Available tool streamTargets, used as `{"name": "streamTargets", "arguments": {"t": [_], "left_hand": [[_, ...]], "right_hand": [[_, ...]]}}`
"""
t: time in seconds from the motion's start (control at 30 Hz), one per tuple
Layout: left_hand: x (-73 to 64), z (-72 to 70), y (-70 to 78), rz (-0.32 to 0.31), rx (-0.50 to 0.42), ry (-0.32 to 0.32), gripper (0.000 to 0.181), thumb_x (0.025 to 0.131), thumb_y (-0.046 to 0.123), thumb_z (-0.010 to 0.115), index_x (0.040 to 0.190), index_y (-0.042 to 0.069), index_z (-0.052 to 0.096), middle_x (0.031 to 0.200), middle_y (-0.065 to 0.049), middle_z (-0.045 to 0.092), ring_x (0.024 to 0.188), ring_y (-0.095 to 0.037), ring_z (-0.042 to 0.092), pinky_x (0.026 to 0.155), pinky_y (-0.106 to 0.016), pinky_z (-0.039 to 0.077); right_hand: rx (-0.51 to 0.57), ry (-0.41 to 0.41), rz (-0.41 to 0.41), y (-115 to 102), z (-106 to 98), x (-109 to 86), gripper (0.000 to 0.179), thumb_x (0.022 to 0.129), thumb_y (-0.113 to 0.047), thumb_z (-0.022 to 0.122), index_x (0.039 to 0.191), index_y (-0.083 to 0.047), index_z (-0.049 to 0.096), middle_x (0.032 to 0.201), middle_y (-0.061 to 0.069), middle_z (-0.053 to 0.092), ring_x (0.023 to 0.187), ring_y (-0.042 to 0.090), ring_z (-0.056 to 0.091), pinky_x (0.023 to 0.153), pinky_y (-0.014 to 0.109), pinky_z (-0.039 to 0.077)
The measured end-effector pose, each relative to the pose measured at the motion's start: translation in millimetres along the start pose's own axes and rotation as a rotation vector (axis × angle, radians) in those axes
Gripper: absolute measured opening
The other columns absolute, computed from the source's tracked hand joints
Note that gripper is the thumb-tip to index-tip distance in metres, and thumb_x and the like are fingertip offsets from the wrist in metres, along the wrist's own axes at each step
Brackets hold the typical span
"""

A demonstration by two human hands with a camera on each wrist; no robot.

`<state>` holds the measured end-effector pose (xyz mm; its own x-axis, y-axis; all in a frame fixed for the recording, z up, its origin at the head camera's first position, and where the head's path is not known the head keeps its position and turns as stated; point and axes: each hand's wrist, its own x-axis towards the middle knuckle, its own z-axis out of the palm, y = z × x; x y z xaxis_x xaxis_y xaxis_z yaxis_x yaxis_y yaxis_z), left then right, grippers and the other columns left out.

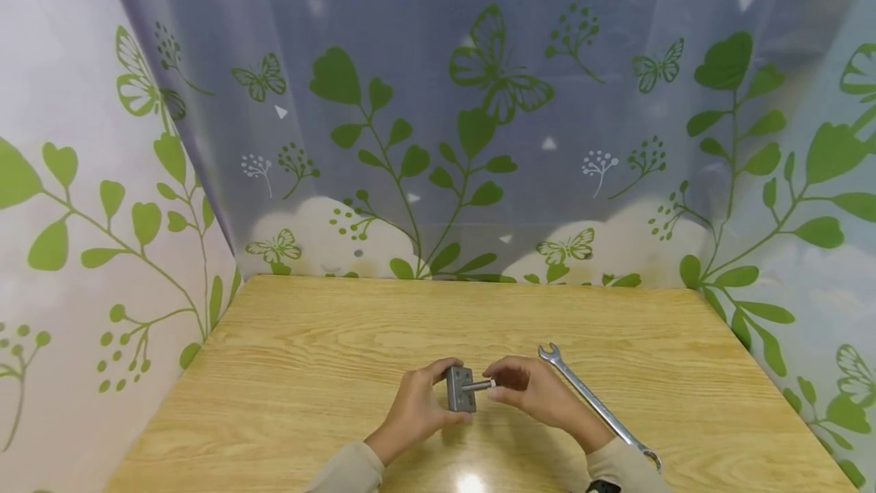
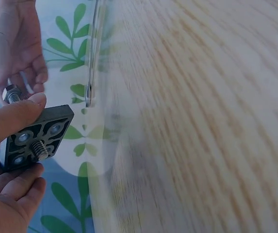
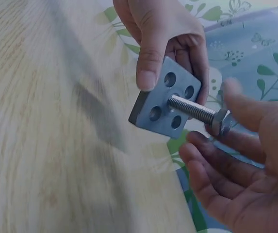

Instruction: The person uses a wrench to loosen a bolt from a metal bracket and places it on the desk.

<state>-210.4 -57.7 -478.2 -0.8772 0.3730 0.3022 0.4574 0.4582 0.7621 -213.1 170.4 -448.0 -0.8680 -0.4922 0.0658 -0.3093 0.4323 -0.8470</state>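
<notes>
- One metal plate with four holes is held over one counter, clamped in the left hand.
- Its centre is pierced by one bolt.
- The bolt's end is flanked by the right hand, grip apart.
- One wrench is laid rightward.

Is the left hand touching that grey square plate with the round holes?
Touching. The right wrist view shows the left hand gripping the grey square plate, its thumb against one edge.
</notes>
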Motion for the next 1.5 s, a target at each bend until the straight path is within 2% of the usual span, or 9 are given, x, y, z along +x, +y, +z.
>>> {"name": "streamTargets", "arguments": {"t": [0.2,0.33,0.43,0.63,0.8,0.93,1.17,1.37,1.5], "left_hand": [[1.0,1.0,0.9,0.002,0.023,0.005,0.071,0.060,0.011,0.091,0.123,-0.001,0.059,0.116,-0.014,0.068,0.109,-0.032,0.064,0.095,-0.045,0.052],[1.2,1.1,1.7,0.007,0.022,0.001,0.071,0.060,0.011,0.091,0.123,-0.001,0.059,0.116,-0.014,0.068,0.109,-0.032,0.063,0.096,-0.045,0.051],[1.2,1.8,1.2,0.009,0.018,-0.002,0.071,0.060,0.011,0.091,0.123,-0.001,0.059,0.116,-0.014,0.067,0.110,-0.031,0.063,0.096,-0.045,0.051],[1.0,3.2,-0.5,0.014,0.015,-0.005,0.071,0.061,0.012,0.090,0.123,-0.001,0.059,0.117,-0.014,0.067,0.109,-0.032,0.064,0.095,-0.045,0.052],[1.1,2.8,0.1,0.019,0.001,-0.010,0.070,0.061,0.013,0.091,0.122,0.000,0.059,0.116,-0.013,0.068,0.108,-0.032,0.064,0.095,-0.047,0.052],[1.2,2.9,0.3,0.018,-0.006,-0.010,0.069,0.061,0.013,0.090,0.122,0.000,0.059,0.117,-0.013,0.068,0.109,-0.032,0.064,0.096,-0.048,0.051],[0.2,2.2,0.0,0.007,-0.007,-0.008,0.069,0.061,0.011,0.090,0.122,0.001,0.059,0.116,-0.014,0.068,0.108,-0.032,0.064,0.096,-0.047,0.051],[-0.4,1.7,-0.3,0.006,0.005,-0.006,0.069,0.061,0.011,0.091,0.122,0.001,0.059,0.116,-0.014,0.067,0.109,-0.032,0.064,0.096,-0.047,0.051],[-0.6,1.4,0.3,0.004,0.015,-0.006,0.070,0.061,0.012,0.091,0.122,0.001,0.059,0.115,-0.012,0.068,0.109,-0.032,0.064,0.096,-0.046,0.052]], "right_hand": [[0.093,-0.038,0.079,2.9,0.8,-0.8,0.045,0.103,-0.031,0.043,0.091,0.007,0.064,0.078,0.011,0.067,0.070,0.025,0.065,0.064,0.039,0.058],[0.075,0.000,0.105,-0.3,2.1,-0.7,0.044,0.101,-0.033,0.048,0.088,0.005,0.065,0.072,0.008,0.066,0.064,0.019,0.064,0.060,0.038,0.058],[0.048,0.024,0.099,-2.4,2.2,-0.7,0.032,0.096,-0.031,0.059,0.093,0.000,0.065,0.076,0.005,0.066,0.067,0.018,0.063,0.060,0.036,0.057],[-0.049,0.056,-0.001,-5.9,-0.8,-3.3,0.015,0.087,-0.017,0.071,0.101,-0.011,0.069,0.094,0.001,0.069,0.082,0.013,0.064,0.072,0.025,0.055],[-0.038,0.058,-0.022,-7.8,-4.1,-5.0,0.016,0.086,-0.009,0.070,0.102,-0.013,0.072,0.099,0.002,0.071,0.084,0.012,0.065,0.075,0.025,0.055],[-0.020,0.049,-0.026,-6.7,-4.7,-5.2,0.017,0.086,-0.010,0.071,0.103,-0.012,0.072,0.100,0.002,0.071,0.085,0.013,0.065,0.077,0.025,0.055],[-0.045,0.013,0.017,-3.3,-3.5,-5.0,0.032,0.092,-0.027,0.066,0.116,-0.007,0.066,0.098,0.006,0.070,0.081,0.017,0.066,0.068,0.028,0.057],[-0.010,0.004,0.081,-1.0,0.8,-3.2,0.047,0.103,-0.035,0.043,0.090,0.002,0.069,0.074,0.010,0.068,0.063,0.024,0.066,0.056,0.036,0.057],[0.025,0.020,0.096,-1.4,3.7,-2.1,0.052,0.103,-0.035,0.043,0.083,0.005,0.069,0.067,0.007,0.067,0.057,0.023,0.065,0.051,0.034,0.056]]}}
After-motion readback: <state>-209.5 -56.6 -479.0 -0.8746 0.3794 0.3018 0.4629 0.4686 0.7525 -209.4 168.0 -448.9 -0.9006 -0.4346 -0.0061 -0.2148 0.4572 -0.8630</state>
